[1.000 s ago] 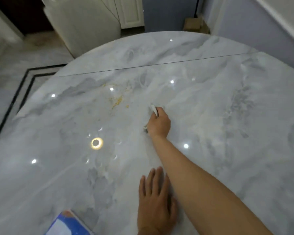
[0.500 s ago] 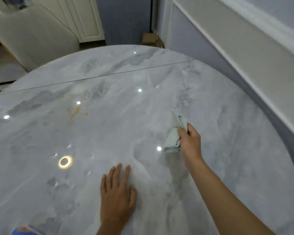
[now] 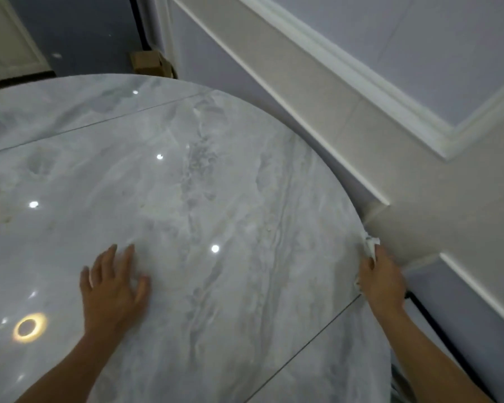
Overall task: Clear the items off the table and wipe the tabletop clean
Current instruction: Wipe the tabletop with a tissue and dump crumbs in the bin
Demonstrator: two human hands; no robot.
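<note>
A small cardboard box [image 3: 147, 63] sits on the dark floor [image 3: 93, 50] at the foot of the blue-grey wall [image 3: 437, 39]. A beige band [image 3: 303, 82] edged with white moulding [image 3: 352, 68] crosses that wall. A white panelled door [image 3: 6, 48] stands at the floor's far left edge, and a black cord [image 3: 437, 328] runs along the wall's base

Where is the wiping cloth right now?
In the head view, the cloth is gripped by the right hand at the marble table's right edge, beside the wall.
</note>
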